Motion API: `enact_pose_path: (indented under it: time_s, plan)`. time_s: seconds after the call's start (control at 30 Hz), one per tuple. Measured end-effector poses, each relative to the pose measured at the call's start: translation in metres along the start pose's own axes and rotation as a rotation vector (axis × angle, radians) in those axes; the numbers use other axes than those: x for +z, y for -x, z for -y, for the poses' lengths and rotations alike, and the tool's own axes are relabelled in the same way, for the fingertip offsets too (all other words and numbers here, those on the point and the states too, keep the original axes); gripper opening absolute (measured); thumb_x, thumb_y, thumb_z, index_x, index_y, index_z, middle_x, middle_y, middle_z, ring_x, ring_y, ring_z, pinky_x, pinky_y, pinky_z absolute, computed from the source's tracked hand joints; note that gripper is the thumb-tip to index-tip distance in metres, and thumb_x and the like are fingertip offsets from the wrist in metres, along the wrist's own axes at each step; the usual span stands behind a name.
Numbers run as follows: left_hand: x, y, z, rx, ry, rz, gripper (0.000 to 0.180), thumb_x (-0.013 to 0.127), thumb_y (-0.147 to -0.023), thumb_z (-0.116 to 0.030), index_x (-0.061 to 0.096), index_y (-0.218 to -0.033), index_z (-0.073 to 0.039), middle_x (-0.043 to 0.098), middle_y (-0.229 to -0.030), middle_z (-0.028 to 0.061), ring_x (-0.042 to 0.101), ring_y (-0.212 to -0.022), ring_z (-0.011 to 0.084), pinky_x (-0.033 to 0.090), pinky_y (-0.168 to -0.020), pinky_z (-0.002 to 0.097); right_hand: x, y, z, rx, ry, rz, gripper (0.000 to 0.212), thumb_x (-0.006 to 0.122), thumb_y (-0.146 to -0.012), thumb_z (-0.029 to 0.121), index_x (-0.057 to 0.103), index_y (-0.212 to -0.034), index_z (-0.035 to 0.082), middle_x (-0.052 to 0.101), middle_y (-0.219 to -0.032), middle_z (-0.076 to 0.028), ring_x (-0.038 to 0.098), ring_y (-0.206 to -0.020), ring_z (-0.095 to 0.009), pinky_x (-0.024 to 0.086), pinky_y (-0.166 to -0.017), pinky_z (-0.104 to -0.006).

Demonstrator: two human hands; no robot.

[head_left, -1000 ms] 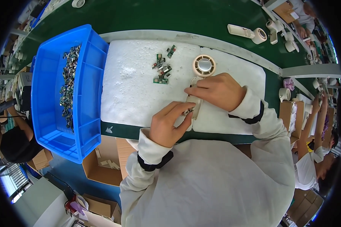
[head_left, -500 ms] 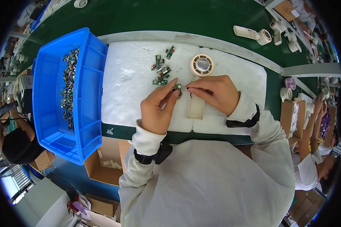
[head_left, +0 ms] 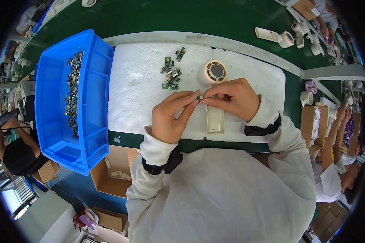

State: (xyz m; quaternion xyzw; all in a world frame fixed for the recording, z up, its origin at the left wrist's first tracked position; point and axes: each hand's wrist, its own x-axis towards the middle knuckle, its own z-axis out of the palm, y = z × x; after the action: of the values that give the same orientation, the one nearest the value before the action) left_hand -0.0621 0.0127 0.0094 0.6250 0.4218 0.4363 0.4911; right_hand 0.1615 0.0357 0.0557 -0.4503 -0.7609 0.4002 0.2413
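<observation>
A small green circuit board (head_left: 200,97) is pinched between the thumb and fingers of my left hand (head_left: 169,114). My right hand (head_left: 235,98) is closed too, its fingertips meeting the right end of that board; what they grip is hidden. Under and beside the right hand lies a cream fan-shaped housing, with a round slotted head (head_left: 215,72) above and an open, hollow handle (head_left: 215,121) below. Several loose circuit boards (head_left: 170,86) lie on the white foam mat (head_left: 138,101), just beyond my left hand.
A blue plastic bin (head_left: 95,105) with a heap of circuit boards (head_left: 72,93) stands left of the mat. Another cream housing (head_left: 268,35) lies far right on the green table (head_left: 170,20). Cardboard boxes (head_left: 111,178) stand below the left edge. Other people work at both sides.
My hands have come together, bringing the circuit board right to my right fingertips. The housing has shifted and its head has turned slightly.
</observation>
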Motion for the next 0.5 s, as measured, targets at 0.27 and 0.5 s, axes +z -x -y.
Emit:
enact_pose_path:
  time_s: [0.27, 0.5]
  plan:
    - [-0.012, 0.005, -0.006, -0.067, 0.155, 0.198, 0.028, 0.068, -0.095, 0.005, 0.072, -0.122, -0.002, 0.073, -0.105, 0.0119, 0.071, -0.090, 0.0170, 0.056, -0.079, 0.0278, -0.004, 0.011, -0.005, -0.050, -0.082, 0.044, 0.015, 0.082, -0.086, 0.020, 0.077, -0.095, 0.009, 0.062, -0.067, -0.004, 0.053, -0.055, -0.013, 0.042, -0.053, -0.0276]
    - [-0.013, 0.008, 0.005, -0.225, 0.416, 0.336, 0.027, 0.065, -0.098, 0.003, 0.071, -0.124, -0.001, 0.072, -0.106, 0.0100, 0.070, -0.092, 0.0149, 0.056, -0.081, 0.0263, 0.002, 0.012, -0.008, 0.010, -0.127, 0.048, 0.018, 0.086, -0.082, 0.017, 0.077, -0.094, 0.007, 0.065, -0.069, -0.003, 0.054, -0.057, -0.009, 0.041, -0.054, -0.0248]
